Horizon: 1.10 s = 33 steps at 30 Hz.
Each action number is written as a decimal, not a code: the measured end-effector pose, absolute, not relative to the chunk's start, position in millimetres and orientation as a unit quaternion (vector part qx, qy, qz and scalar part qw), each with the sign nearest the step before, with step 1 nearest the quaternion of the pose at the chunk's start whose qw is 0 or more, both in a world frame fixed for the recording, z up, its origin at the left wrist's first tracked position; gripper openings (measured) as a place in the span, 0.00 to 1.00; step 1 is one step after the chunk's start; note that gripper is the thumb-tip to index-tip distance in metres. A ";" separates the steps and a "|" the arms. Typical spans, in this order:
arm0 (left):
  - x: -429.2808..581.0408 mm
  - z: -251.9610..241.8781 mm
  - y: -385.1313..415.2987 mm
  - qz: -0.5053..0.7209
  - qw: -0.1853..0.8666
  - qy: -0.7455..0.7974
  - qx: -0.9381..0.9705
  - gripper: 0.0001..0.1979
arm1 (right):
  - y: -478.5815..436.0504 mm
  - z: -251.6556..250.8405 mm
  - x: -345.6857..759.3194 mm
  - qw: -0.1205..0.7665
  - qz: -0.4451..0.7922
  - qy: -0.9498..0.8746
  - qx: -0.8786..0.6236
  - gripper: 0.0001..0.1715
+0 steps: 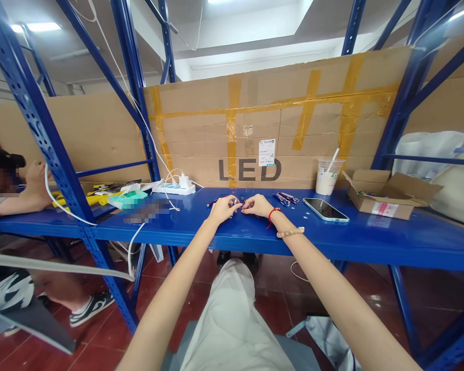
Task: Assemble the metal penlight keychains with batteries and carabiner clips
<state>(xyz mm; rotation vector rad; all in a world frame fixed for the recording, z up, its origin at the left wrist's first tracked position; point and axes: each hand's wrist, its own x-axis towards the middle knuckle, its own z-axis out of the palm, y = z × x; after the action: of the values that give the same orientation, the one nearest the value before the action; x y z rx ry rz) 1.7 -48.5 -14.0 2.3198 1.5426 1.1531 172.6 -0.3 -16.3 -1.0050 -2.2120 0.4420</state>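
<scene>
My left hand (pixel 223 208) and my right hand (pixel 257 205) rest side by side on the blue shelf (pixel 224 234), fingers curled and pinched together around a small metallic thing (pixel 236 201) between them, too small to name. A thin dark pen-like piece (pixel 212 203) lies just left of my left hand. My right wrist wears a red cord and a bead bracelet. A small cluster of metal clips (pixel 285 197) lies to the right of my right hand, apart from it.
A phone (pixel 325 209) lies face up on the right, by a plastic cup with a straw (pixel 328 175) and an open cardboard box (pixel 386 195). A white power strip (pixel 175 187) and yellow tools (pixel 88 198) sit left. Another person (pixel 11 196) leans there. Taped cardboard stands behind.
</scene>
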 end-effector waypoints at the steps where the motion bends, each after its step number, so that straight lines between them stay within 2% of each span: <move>1: 1.9 -13.7 -49.0 0.381 0.062 0.512 0.767 0.12 | 0.1 -16.6 172.6 0.331 0.171 -0.846 -0.381 0.05; 12: 0.8 -12.8 -51.4 0.360 0.044 0.495 0.789 0.10 | 1.1 -18.1 171.8 0.343 0.176 -0.848 -0.364 0.06; 19: -1.8 -19.0 -41.7 0.391 0.088 0.451 0.797 0.12 | -0.4 -15.1 171.8 0.425 0.135 -0.781 -0.437 0.08; 23: -1.7 -21.7 -38.3 0.414 0.112 0.437 0.791 0.13 | -2.8 -13.5 169.3 0.482 0.207 -0.764 -0.375 0.10; 33: 1.8 -13.7 -52.4 0.374 0.057 0.512 0.771 0.09 | -1.6 -12.7 166.2 0.505 0.295 -0.755 -0.298 0.12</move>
<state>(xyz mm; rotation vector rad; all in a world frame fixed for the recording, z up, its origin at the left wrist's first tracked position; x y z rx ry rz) 1.8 -52.4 -13.7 2.3389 1.5527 1.1338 166.2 -1.6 -12.7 -0.7186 -1.8219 0.7109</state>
